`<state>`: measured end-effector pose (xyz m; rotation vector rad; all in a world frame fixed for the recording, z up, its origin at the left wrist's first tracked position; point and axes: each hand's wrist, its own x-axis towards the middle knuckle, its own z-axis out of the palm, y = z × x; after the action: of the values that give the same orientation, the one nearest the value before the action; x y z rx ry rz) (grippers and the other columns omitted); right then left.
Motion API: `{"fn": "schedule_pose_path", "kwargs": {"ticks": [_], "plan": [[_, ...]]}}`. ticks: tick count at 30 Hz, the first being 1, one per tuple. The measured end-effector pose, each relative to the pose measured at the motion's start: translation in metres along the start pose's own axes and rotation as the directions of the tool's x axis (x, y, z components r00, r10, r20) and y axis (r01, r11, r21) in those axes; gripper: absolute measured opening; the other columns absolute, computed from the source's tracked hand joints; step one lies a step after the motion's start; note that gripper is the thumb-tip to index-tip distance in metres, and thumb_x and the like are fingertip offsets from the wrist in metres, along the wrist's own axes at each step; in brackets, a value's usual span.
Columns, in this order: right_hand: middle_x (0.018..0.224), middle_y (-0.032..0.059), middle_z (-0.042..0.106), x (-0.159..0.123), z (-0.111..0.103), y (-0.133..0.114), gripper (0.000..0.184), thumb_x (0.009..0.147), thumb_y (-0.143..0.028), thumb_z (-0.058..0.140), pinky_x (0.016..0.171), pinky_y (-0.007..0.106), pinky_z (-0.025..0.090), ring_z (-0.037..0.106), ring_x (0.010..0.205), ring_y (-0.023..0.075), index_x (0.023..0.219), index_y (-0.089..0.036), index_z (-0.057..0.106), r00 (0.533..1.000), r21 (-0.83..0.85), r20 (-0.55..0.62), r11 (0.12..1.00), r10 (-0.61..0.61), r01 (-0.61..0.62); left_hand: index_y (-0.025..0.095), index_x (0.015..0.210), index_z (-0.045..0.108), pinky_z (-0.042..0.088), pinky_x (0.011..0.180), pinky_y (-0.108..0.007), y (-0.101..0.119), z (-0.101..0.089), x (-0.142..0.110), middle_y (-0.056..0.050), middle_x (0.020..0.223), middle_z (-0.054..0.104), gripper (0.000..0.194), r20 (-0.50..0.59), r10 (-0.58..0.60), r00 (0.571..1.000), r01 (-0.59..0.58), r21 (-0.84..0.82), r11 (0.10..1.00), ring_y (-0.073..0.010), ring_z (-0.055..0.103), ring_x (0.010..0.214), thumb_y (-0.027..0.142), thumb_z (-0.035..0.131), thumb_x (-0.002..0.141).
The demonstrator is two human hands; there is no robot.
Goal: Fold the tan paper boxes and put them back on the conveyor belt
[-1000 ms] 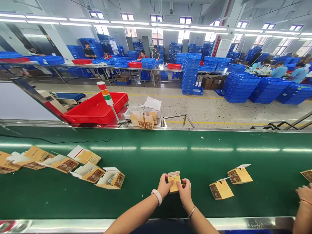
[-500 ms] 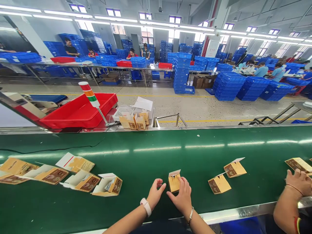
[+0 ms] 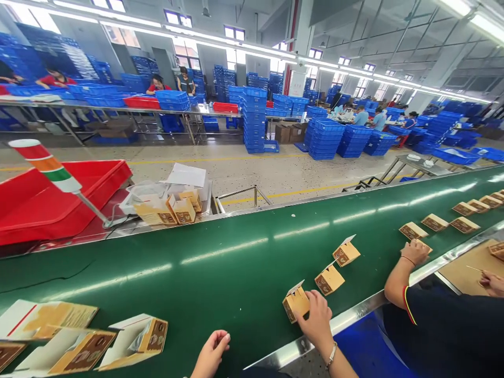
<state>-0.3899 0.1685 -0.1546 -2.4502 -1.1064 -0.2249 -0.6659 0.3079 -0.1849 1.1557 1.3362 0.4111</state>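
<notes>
Tan cardboard carton with a brown printed panel and a raised white flap sits on the long green conveyor belt, near its polished steel edge rail. The person's right hand, a thin metal bracelet at the wrist, grasps the carton from its right side, fingers bent and pressed against the card. The left hand hovers at the near edge of the view, well apart from the carton, its fingers loosely curled, released and holding nothing.

Two similar tan cartons lie just beyond the held one, and a line of flatter cartons runs on up the belt. To the left, opened white-lined cartons lie near the lower edge of the view. A co-worker's hand, reaching from a dark navy sleeve, rests on another carton. Behind the belt stand a red plastic tray, a striped signal tower light, and a clear plastic tub beside more cartons, with stacked blue plastic crates across the factory floor
</notes>
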Motion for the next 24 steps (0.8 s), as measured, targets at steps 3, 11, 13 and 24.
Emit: {"fn": "schedule_pose_path", "kwargs": {"ticks": [3, 11, 13, 24], "plan": [[0.113, 0.0195, 0.056, 0.036, -0.012, 0.043, 0.054, 0.082, -0.057, 0.04, 0.089, 0.046, 0.039, 0.049, 0.11, 0.033, 0.109, -0.013, 0.055, 0.94, 0.113, -0.313, 0.988, 0.138, -0.108, 0.021, 0.073, 0.053, 0.038, 0.054, -0.022, 0.016, -0.004, -0.003, -0.003, 0.077, 0.063, 0.055, 0.056, 0.024, 0.998, -0.023, -0.013, 1.0, -0.0208, 0.063, 0.077, 0.068, 0.06, 0.047], [0.11, 0.0205, 0.058, 0.133, -0.045, 0.102, 0.058, 0.077, -0.06, 0.044, 0.088, 0.05, 0.039, 0.05, 0.105, 0.0353, 0.107, -0.012, 0.059, 0.898, 0.129, -0.126, 0.904, 0.422, -0.408, 0.021, 0.074, 0.056, 0.041, 0.055, -0.024, 0.011, -0.005, -0.009, -0.004, 0.076, 0.066, 0.053, -0.009, 0.056, 0.998, -0.056, -0.05, 0.997, -0.0229, 0.065, 0.076, 0.067, 0.063, 0.052], [0.105, 0.022, 0.057, 0.133, -0.049, 0.101, 0.054, 0.082, -0.056, 0.037, 0.086, 0.052, 0.038, 0.049, 0.103, 0.0354, 0.1, -0.01, 0.059, 0.856, 0.18, -0.317, 0.912, 0.408, -0.368, 0.02, 0.074, 0.056, 0.043, 0.056, -0.027, 0.007, -0.013, -0.008, -0.003, 0.073, 0.065, 0.054, -0.039, 0.045, 0.998, -0.048, -0.086, 0.995, -0.023, 0.064, 0.073, 0.067, 0.066, 0.048], [0.076, 0.0034, 0.054, 0.015, -0.03, -0.022, 0.007, 0.089, -0.027, 0.053, 0.061, 0.029, 0.045, 0.052, 0.07, 0.017, 0.09, -0.021, 0.055, 0.826, 0.435, -0.471, 0.733, -0.31, 0.523, 0.019, 0.084, 0.054, 0.049, 0.059, -0.032, -0.025, -0.084, -0.008, -0.003, 0.082, 0.059, 0.064, -0.692, 0.176, 0.7, -0.361, -0.132, 0.923, -0.018, 0.057, 0.068, 0.066, 0.07, 0.044]]}}
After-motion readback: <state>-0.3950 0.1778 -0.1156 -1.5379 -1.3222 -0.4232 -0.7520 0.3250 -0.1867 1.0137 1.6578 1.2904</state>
